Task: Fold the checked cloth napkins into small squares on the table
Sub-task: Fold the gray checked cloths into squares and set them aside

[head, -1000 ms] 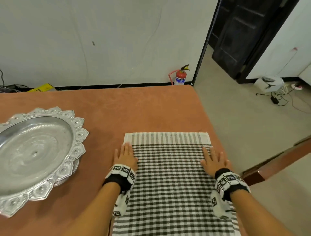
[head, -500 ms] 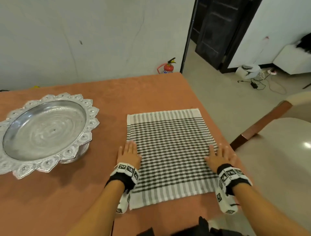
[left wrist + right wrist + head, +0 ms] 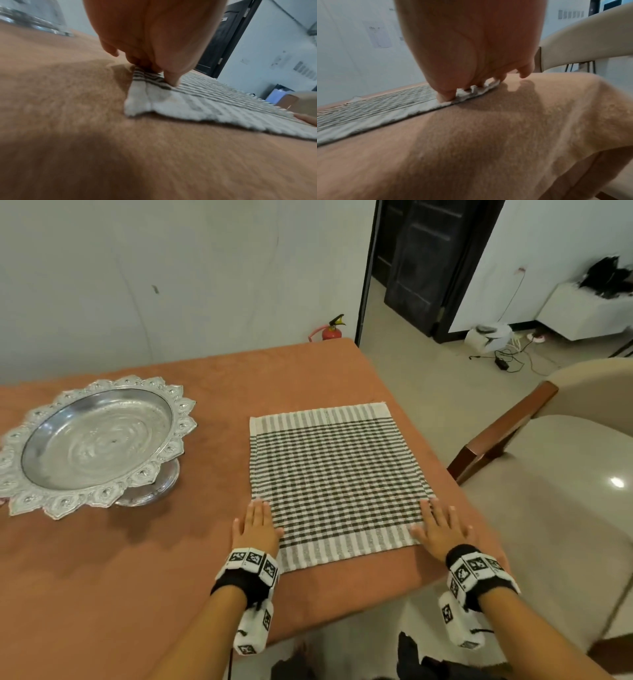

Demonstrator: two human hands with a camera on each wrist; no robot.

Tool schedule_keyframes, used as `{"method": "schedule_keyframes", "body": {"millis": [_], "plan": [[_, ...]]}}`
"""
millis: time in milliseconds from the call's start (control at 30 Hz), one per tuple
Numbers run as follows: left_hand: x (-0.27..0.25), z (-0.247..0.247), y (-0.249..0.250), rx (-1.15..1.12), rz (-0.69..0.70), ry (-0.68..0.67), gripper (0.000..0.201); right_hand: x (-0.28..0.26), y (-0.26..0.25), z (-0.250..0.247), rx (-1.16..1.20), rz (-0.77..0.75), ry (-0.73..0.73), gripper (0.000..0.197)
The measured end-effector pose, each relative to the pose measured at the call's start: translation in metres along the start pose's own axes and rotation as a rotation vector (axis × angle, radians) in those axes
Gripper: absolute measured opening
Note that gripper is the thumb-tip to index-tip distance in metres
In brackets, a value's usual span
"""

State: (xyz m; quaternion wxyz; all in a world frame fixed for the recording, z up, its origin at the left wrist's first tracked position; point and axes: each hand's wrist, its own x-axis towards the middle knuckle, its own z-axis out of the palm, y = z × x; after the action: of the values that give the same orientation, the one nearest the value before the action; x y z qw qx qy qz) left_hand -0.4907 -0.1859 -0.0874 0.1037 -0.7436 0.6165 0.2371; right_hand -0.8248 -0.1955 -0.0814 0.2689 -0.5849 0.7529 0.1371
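One checked napkin (image 3: 337,484) in view, spread flat in what looks like a single layer on the worktop (image 3: 137,577), which wears a rust-orange cloth. I count no second napkin. It lies toward the worktop's right side, its near striped border close to the front edge, its far border pointing at the wall.

Two hands, both down on the napkin's near corners. Left hand (image 3: 256,527) flat, fingers straight and close together, lying across the napkin's left edge so part sits on the cloth and part on the worktop. From the left wrist view I see the thumb tip (image 3: 172,81) pressing the striped corner, which is slightly rucked beneath it; the other fingertips are tucked behind and hard to read. Right hand (image 3: 442,529) likewise flat, fingers spread a little wider, over the near right corner. The right wrist view shows its thumb (image 3: 445,96) and fingertips resting on the white hem. Neither hand holds anything that I can make out; both lie open, palms down.

One silver pedestal tray (image 3: 92,443) with a scalloped rim, well apart to the left of the napkin. One cream chair (image 3: 534,491) with a wooden arm just beside the worktop's right edge. One red fire extinguisher (image 3: 331,332) against the far wall
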Motion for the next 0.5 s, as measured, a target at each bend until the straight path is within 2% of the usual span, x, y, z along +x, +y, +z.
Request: {"method": "schedule_keyframes", "body": {"millis": [100,233,300,400,500], "plan": [[-0.017,0.014,0.008,-0.059,-0.126,0.054,0.058,-0.010,-0.005,0.006,0.104,0.033,0.094,0.065],[-0.050,0.025,0.025,0.067,-0.220,0.149,0.054,-0.023,-0.008,0.010,-0.022,0.020,0.289,0.056],[-0.057,0.025,0.029,0.047,-0.257,0.163,0.052,-0.026,-0.007,0.012,0.010,0.014,0.353,0.049],[-0.053,0.023,0.031,-0.088,-0.268,0.160,0.054,-0.017,-0.005,0.009,0.213,0.022,0.373,0.050],[-0.054,0.020,0.032,-0.226,-0.310,0.169,0.059,-0.005,-0.001,0.008,0.341,0.023,0.317,0.046]]}}
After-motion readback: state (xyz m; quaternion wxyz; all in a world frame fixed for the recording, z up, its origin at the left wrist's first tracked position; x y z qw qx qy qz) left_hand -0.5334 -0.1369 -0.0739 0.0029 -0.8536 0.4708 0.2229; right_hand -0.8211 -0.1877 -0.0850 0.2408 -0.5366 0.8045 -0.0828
